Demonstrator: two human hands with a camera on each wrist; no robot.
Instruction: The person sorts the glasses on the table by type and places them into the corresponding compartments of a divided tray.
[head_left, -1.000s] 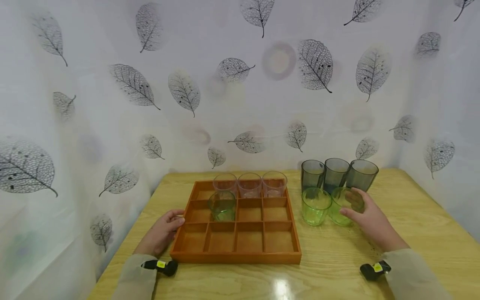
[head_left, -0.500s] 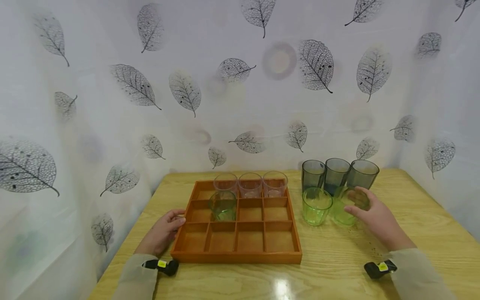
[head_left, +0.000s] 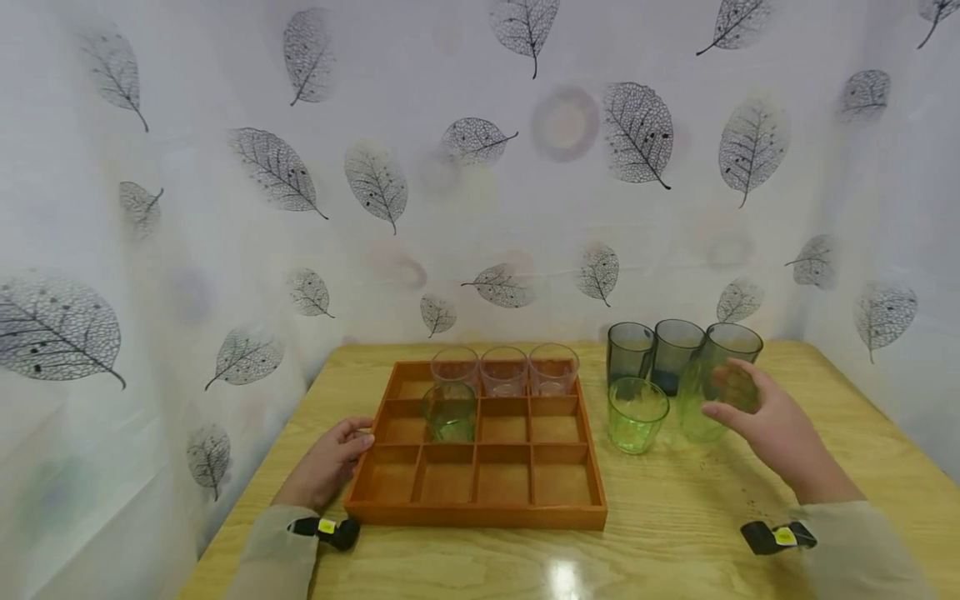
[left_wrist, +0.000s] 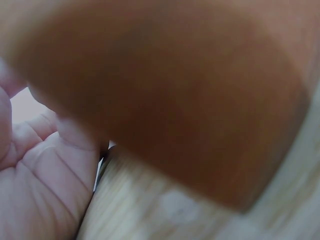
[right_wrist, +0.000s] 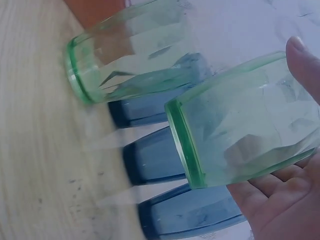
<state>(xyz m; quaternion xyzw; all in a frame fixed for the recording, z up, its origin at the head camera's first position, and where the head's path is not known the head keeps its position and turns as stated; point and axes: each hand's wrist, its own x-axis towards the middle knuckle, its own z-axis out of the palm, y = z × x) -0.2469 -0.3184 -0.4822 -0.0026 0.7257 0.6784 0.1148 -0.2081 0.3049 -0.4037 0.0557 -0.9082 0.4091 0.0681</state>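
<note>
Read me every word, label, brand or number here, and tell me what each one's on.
Nothing can be read.
Left wrist's yellow label: too small to read.
Right wrist's yellow label: too small to read.
Green glass in the right hand and wooden tray: no lettering visible.
Backdrop: leaf prints, no lettering.

Tray (head_left: pixel 476 515) on table (head_left: pixel 465 567), L hand (head_left: pixel 326 467) at its L edge. Tray's back row: in-tray trio of glasses (head_left: pixel 504 375), cols 2–4 from L; mid row, col 2: single glass (head_left: pixel 452 417). R of tray, twd table's rear: rear trio of glasses (head_left: pixel 677 350); just in front, nr its L end, standing glass (head_left: pixel 637 421); R of that, held glass (right_wrist: pixel 235 130) in R hand (head_left: pixel 780 429). Curtain (head_left: pixel 555 208) behind table.
</note>
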